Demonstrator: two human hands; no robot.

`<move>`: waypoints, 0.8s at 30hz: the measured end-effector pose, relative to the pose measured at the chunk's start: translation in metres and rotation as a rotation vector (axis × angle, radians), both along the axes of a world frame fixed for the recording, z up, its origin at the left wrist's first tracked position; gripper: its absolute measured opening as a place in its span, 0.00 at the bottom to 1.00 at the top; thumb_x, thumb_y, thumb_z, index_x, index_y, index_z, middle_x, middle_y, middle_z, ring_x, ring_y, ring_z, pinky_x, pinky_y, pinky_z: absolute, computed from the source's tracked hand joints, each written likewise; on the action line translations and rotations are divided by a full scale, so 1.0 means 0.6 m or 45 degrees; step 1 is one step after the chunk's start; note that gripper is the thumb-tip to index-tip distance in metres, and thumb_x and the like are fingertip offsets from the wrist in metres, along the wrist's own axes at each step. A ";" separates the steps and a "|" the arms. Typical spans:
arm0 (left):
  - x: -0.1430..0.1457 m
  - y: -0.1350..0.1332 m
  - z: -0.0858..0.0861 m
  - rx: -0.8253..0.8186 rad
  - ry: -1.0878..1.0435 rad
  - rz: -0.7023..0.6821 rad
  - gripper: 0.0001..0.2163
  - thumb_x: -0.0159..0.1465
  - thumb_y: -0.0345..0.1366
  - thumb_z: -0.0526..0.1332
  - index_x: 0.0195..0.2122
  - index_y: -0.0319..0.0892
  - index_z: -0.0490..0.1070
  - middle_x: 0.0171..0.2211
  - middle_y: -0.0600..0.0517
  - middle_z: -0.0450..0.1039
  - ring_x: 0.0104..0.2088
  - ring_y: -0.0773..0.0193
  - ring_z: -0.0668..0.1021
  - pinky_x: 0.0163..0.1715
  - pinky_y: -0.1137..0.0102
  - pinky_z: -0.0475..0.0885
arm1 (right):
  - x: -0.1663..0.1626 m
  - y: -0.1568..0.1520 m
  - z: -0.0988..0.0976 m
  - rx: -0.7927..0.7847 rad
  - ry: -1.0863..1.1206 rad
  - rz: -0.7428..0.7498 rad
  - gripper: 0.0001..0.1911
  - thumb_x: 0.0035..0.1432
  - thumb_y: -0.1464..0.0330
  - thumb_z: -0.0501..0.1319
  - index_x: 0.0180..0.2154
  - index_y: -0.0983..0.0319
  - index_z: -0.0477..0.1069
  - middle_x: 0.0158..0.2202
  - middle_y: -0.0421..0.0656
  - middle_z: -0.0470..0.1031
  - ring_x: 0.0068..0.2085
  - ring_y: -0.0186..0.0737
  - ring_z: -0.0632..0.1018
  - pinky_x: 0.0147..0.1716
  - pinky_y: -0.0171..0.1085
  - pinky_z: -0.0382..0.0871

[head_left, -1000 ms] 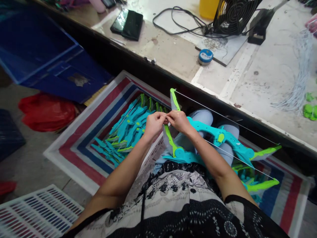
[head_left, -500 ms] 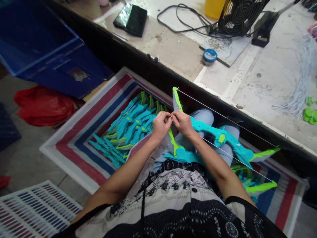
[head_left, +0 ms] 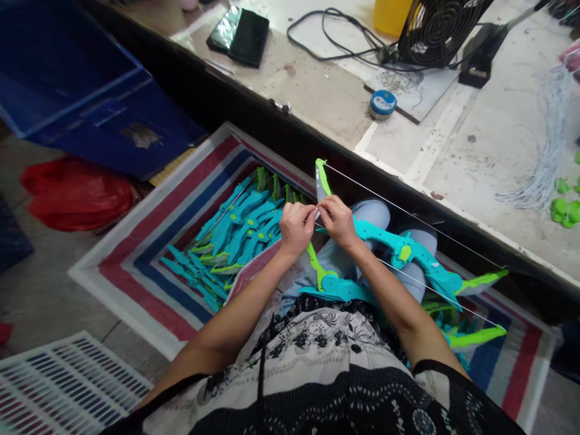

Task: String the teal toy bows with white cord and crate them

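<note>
Two teal and lime toy bows lie across my lap; the upper bow [head_left: 399, 244] has its string stretched tight. My left hand [head_left: 295, 228] and my right hand [head_left: 338, 220] meet in front of me, both pinched on a thin white bowstring [head_left: 317, 212] at the tip of the lower bow [head_left: 317, 266]. The fingertips of both hands nearly touch. A striped woven sack [head_left: 149, 241] at my left holds several more teal bows [head_left: 231, 238].
A worn table [head_left: 326, 103] runs along the front, bearing a phone [head_left: 240, 27], a black fan [head_left: 435, 27], cables, a blue tape roll [head_left: 382, 103], a bundle of white strings [head_left: 550, 151] and green parts [head_left: 564, 208]. A blue crate [head_left: 67, 84], red bag [head_left: 77, 193] and white grid tray [head_left: 63, 386] lie left.
My hands have stayed pinched on the string at the bow tip, shifting slightly right and working it; the view drifted a little.
</note>
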State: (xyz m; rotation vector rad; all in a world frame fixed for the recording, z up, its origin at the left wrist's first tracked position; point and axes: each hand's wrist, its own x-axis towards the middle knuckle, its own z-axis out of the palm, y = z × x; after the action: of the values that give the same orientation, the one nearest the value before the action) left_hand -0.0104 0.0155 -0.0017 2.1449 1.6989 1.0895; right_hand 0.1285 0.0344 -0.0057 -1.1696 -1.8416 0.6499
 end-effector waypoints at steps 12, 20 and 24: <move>-0.022 0.018 0.015 -0.127 0.108 -0.261 0.15 0.68 0.41 0.53 0.33 0.43 0.77 0.22 0.51 0.67 0.29 0.59 0.67 0.33 0.63 0.61 | 0.012 -0.007 0.005 0.177 -0.192 -0.073 0.12 0.67 0.70 0.49 0.34 0.63 0.69 0.38 0.50 0.71 0.43 0.43 0.69 0.45 0.43 0.67; -0.024 0.021 0.001 -0.168 -0.159 -0.191 0.11 0.67 0.40 0.56 0.35 0.44 0.77 0.30 0.50 0.71 0.37 0.60 0.73 0.42 0.63 0.68 | 0.043 -0.017 0.022 -0.045 -0.330 -0.146 0.15 0.68 0.65 0.49 0.39 0.63 0.72 0.41 0.50 0.72 0.45 0.45 0.70 0.48 0.44 0.63; -0.063 -0.043 -0.002 -0.105 -0.322 0.198 0.12 0.68 0.37 0.52 0.41 0.43 0.75 0.40 0.46 0.72 0.46 0.58 0.74 0.48 0.61 0.71 | 0.150 -0.073 0.039 -0.094 -0.529 -0.376 0.18 0.68 0.59 0.50 0.44 0.61 0.74 0.43 0.51 0.73 0.48 0.48 0.71 0.51 0.46 0.62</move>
State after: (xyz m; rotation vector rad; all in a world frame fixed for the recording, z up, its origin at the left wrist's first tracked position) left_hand -0.0480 -0.0105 -0.0031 1.7653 1.7786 1.2475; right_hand 0.2186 -0.0093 0.0175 -1.6849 -1.9316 0.3231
